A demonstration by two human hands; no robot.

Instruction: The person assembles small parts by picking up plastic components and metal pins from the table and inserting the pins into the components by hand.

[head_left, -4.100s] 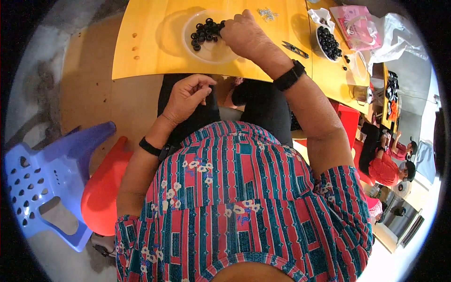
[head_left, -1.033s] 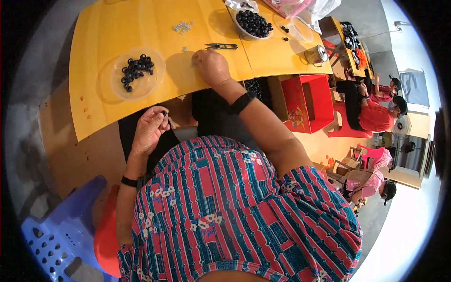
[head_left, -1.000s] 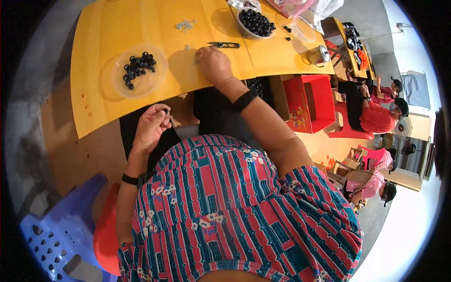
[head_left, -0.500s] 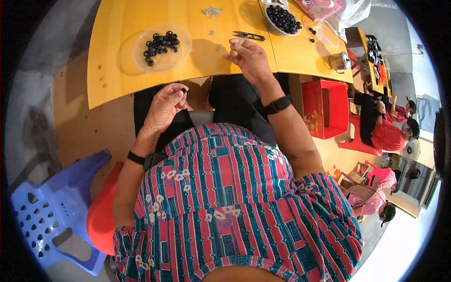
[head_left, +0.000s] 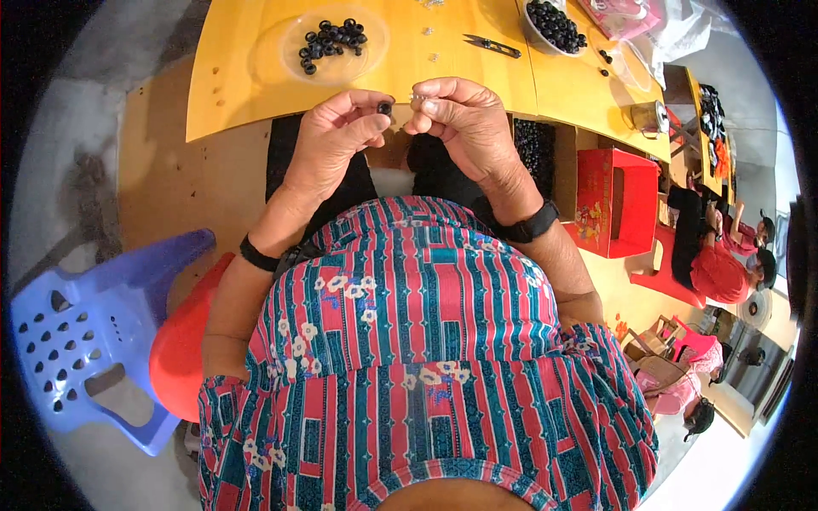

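In front of my body, both hands are raised close together near the table's front edge. My left hand (head_left: 336, 136) pinches a small round black bead (head_left: 384, 108) between thumb and fingertips. Just to its right, my right hand (head_left: 464, 119) grips a tiny silvery metal piece (head_left: 417, 97) at its fingertips, facing the bead. The two pieces appear slightly apart. Beyond my left hand lies a clear plastic plate (head_left: 368, 66) carrying several black beads (head_left: 334, 38). A pair of thread snips (head_left: 492, 45) rests on the table past my right hand.
Small metal bits (head_left: 434, 58) lie on the yellow table (head_left: 247, 102). A bowl (head_left: 542, 41) heaped with black beads stands far right, near a metal can (head_left: 649, 117). A red box (head_left: 618, 204) is right, a blue stool (head_left: 94, 332) left. People sit at far right.
My left hand has risen toward the right with the bead. My right hand has left the table beside the snips and come to it, now pinching the metal piece. The view has shifted.
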